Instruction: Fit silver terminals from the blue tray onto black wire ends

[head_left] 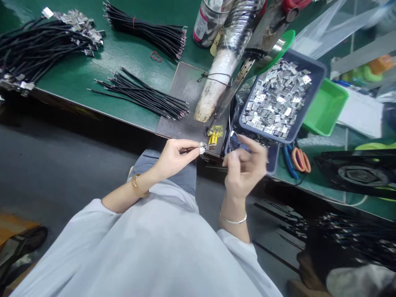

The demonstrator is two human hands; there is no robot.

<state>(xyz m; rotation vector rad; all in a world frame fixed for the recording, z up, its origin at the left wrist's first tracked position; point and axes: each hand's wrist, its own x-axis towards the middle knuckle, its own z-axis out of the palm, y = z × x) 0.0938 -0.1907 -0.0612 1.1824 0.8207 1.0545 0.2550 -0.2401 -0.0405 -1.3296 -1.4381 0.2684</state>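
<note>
My left hand (176, 161) is pinched shut, its thumb and index tips wearing whitish covers. Between those fingers a dark cable shows, with a small metal bracket (211, 147) sticking out at the tips. Right behind the bracket stands a yellow fixture (213, 137) at the bench edge. My right hand (244, 167) hovers to the right, just in front of a blue tray of small dark pieces (272, 159). Its thumb is against a curled finger while the index finger sticks out; slight blur hides whatever is pinched there.
Cut black cables (145, 93) lie left on the green bench (77, 99), with a tied bundle (145, 33) and bracketed cables (40, 45) behind. A wrapped pipe (216, 82) slants down. A bin of metal brackets (244, 123), green box (328, 107) and orange-handled tool (300, 160) are right.
</note>
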